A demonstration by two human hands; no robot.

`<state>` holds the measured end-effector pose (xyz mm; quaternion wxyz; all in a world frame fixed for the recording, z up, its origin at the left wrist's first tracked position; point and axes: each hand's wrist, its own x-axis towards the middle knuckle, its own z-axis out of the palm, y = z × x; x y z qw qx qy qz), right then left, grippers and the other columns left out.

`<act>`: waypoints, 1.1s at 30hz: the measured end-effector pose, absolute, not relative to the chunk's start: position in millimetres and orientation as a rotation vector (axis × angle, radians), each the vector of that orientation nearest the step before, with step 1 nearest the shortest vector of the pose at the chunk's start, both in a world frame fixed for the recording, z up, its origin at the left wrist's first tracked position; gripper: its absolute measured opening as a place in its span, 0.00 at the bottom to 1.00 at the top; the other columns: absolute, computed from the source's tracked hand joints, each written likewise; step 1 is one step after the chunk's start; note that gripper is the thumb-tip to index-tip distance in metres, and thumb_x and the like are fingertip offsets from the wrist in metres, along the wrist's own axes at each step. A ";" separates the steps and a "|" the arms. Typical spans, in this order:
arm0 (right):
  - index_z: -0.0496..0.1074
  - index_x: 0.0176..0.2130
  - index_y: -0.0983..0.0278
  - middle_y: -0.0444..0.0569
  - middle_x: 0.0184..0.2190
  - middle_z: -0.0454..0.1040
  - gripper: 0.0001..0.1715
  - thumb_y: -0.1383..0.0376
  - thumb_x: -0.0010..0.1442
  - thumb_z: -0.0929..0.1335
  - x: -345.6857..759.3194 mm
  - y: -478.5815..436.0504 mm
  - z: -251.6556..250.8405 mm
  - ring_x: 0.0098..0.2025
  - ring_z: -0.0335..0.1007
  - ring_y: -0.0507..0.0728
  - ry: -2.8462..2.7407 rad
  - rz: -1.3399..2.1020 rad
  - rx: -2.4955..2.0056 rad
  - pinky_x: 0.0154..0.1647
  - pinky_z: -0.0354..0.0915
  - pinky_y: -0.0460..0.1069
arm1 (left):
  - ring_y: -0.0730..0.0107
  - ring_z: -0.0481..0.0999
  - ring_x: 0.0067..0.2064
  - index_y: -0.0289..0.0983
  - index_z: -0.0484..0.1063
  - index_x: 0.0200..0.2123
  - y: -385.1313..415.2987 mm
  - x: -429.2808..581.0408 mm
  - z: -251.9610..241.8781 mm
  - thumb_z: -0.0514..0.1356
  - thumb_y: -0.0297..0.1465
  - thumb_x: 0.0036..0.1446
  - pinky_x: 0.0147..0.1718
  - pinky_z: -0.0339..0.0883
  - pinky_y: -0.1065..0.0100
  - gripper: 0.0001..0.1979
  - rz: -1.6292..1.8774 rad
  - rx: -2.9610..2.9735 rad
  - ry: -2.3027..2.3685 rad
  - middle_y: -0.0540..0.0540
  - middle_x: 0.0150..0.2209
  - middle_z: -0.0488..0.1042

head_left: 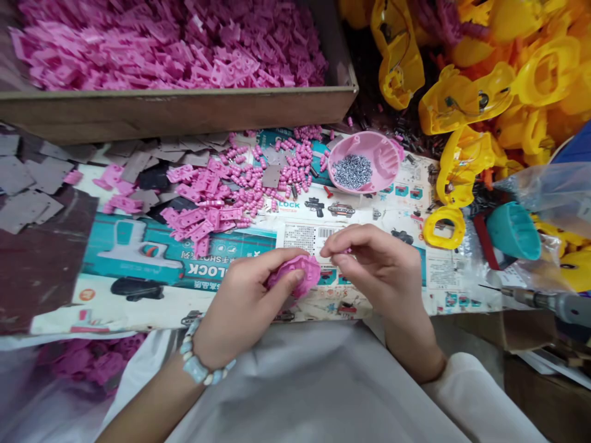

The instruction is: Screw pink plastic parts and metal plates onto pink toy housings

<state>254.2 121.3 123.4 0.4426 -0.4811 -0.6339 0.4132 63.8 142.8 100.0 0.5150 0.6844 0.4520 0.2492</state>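
My left hand [244, 301] is closed around a round pink plastic toy part [298, 274], held just above the printed cardboard sheet [184, 271]. My right hand [369, 261] pinches a small pink piece [345, 250] at its fingertips, right beside that part. A beaded bracelet [198, 363] circles my left wrist. Loose pink flat pieces [203, 209] and small pink beads [290, 163] lie scattered on the sheet beyond my hands.
A pink bowl of metal screws [357, 163] stands at the back right. A cardboard box of pink parts [175, 61] fills the back. Yellow toy shells [484, 80] pile at the right, with a teal cup [514, 231] and a power screwdriver [549, 301]. Grey cardboard squares [28, 184] lie left.
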 end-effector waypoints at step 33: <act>0.71 0.33 0.70 0.46 0.31 0.70 0.06 0.77 0.54 0.70 232.2 133.3 142.8 0.34 0.65 0.48 -1.996 1.062 -1.131 0.35 0.62 0.45 | 0.74 0.75 0.30 0.34 0.70 0.38 134.4 46.0 103.7 0.50 0.29 0.66 0.28 0.63 0.74 0.10 0.827 2.226 0.914 0.50 0.31 0.76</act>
